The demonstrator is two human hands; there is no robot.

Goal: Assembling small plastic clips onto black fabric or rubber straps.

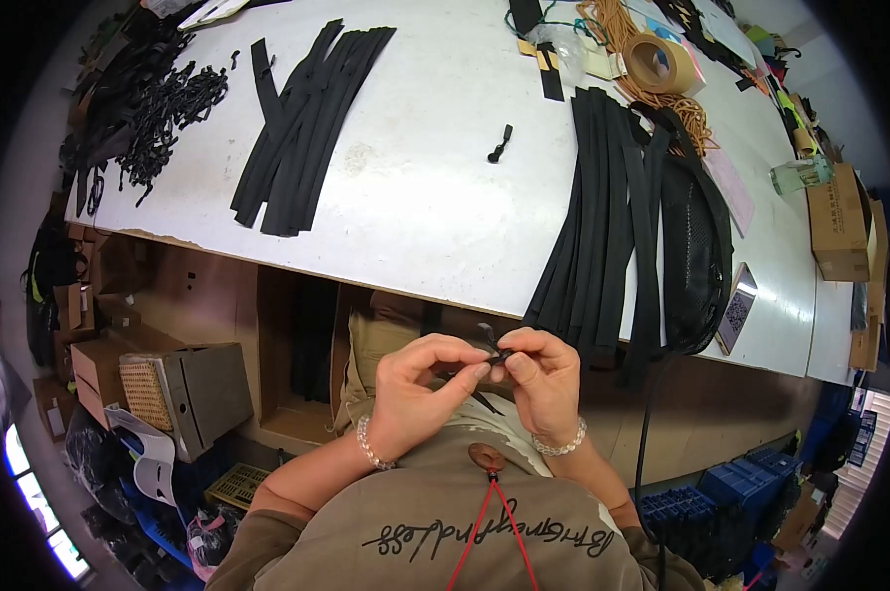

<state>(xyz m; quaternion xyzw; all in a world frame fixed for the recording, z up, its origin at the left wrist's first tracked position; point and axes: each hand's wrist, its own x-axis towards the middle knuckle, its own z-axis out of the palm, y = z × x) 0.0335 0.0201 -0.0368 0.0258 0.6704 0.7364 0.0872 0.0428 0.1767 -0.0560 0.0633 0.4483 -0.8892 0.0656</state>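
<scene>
Both hands, left hand (417,379) and right hand (543,379), pinched one small black zipper pull (494,347) in their fingers; at twelve o'clock, black zipper strips (602,227) lay unfitted on the white table (435,197).

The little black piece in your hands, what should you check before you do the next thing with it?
1. Both hands on the little black piece: ok, left hand and right hand pinch it together.
2. Firm hold: cannot tell, the fingers hide most of it.
3. Held off the white table: ok, it is just below the near edge, over the lap.
4. More black strips close by: ok, they hang over the edge beside the right hand.
5. Spare small black part on the table: ok, lying alone mid-table.
</scene>
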